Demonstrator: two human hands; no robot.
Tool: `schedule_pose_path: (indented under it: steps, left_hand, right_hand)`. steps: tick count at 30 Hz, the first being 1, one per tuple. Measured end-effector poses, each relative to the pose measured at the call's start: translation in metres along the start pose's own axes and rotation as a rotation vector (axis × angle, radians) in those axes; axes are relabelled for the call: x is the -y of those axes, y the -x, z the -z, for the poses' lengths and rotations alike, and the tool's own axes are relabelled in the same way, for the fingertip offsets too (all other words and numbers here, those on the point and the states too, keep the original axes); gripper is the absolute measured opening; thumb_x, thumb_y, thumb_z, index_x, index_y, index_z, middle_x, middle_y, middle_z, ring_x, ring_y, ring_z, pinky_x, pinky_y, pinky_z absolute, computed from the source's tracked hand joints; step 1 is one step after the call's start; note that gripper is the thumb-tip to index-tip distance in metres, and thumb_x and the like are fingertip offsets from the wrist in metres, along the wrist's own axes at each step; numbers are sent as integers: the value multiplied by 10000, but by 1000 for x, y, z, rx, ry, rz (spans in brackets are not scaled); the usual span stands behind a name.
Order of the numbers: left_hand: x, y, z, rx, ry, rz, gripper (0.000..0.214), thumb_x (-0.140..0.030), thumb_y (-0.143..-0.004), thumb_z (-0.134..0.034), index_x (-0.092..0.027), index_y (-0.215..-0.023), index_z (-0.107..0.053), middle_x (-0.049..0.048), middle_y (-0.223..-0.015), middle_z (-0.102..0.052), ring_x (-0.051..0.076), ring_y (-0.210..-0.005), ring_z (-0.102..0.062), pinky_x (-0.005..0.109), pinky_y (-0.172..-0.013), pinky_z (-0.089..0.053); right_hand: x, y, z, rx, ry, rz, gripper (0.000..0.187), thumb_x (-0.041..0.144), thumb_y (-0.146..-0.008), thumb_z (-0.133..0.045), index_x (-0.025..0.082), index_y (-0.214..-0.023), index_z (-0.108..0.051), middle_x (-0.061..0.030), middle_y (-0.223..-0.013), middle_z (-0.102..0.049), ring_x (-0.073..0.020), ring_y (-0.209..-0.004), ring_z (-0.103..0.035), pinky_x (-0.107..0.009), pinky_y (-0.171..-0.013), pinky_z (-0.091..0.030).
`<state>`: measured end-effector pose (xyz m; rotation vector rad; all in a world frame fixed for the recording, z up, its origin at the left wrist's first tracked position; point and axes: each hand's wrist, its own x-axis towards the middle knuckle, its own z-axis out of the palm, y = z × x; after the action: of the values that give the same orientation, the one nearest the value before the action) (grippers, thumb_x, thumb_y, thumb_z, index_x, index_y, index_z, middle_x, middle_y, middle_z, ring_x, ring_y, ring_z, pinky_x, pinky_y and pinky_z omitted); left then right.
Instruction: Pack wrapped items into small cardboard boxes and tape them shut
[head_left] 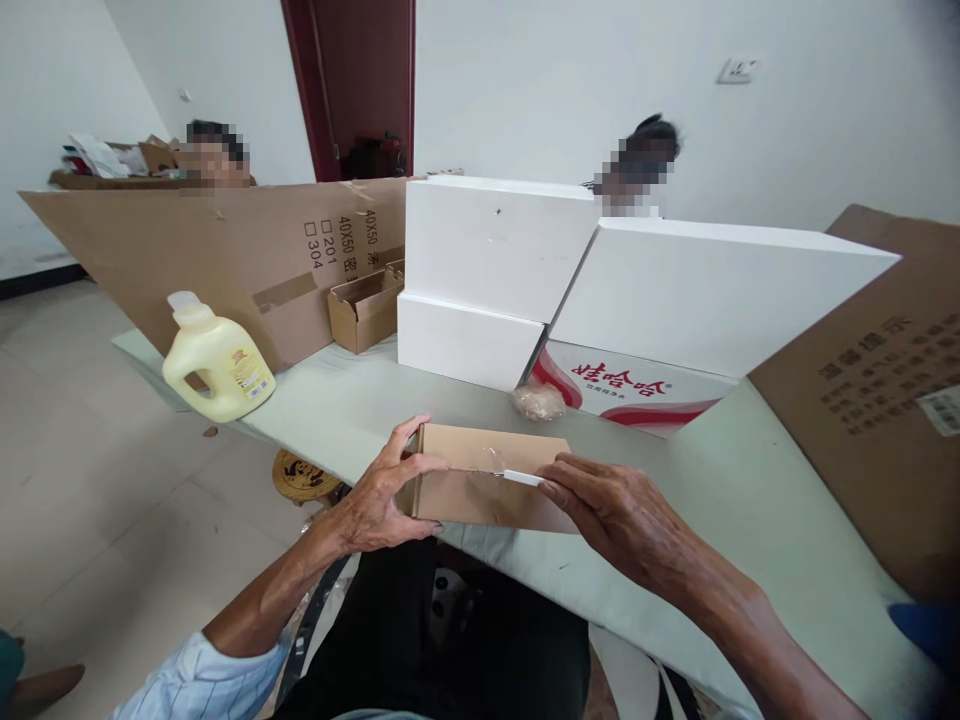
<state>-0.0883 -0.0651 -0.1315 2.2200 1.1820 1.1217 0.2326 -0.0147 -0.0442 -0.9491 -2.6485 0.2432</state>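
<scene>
A small brown cardboard box (480, 500) lies at the near edge of the table, with its long seam facing up. My left hand (390, 490) grips its left end, thumb on top and fingers spread round the edges. In my right hand (600, 495) is a slim white utility knife (523, 478), pointing left. Its thin tip meets the seam near a piece of clear tape (491, 458). The right hand's fingers also rest over the box's right end and hide it. Beyond the box sits a crumpled ball of clear tape (538, 401).
Stacked white boxes (495, 250) and a red-and-white carton (637, 390) stand behind. At left are a yellow detergent jug (217, 365), an open small box (367, 312) and a large cardboard panel (150, 260). Another big carton (870, 400) borders the right. Two people sit beyond.
</scene>
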Motion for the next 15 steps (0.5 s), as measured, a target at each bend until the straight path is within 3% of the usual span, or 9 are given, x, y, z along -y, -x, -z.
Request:
schedule_pose_path:
  steps: [11,15]
  left_hand:
    - [1,1,-1,-10,8,-12,732,-136,-692,-960,-279,-1334,-639,159,-1729,-233,423,-1596,-354,575,-1208,-491]
    - [0,1,0,0,13,-7,735,-144,-704,-956,-288,-1345,-626,158,-1728,-223,425,-1603,-343,579,-1202,-498]
  right_hand:
    - [-6,-4,-1,28,126,32,467,392,-1180,-311,217,-968,-688,-37,-868,-664,-158,-686,-616,-321,-621,-327]
    - [-6,-6,1,9,214,53,471,392,-1178,-322,217,-929,-681,-42,-853,-681,-147,-636,-588,-331,-579,-267]
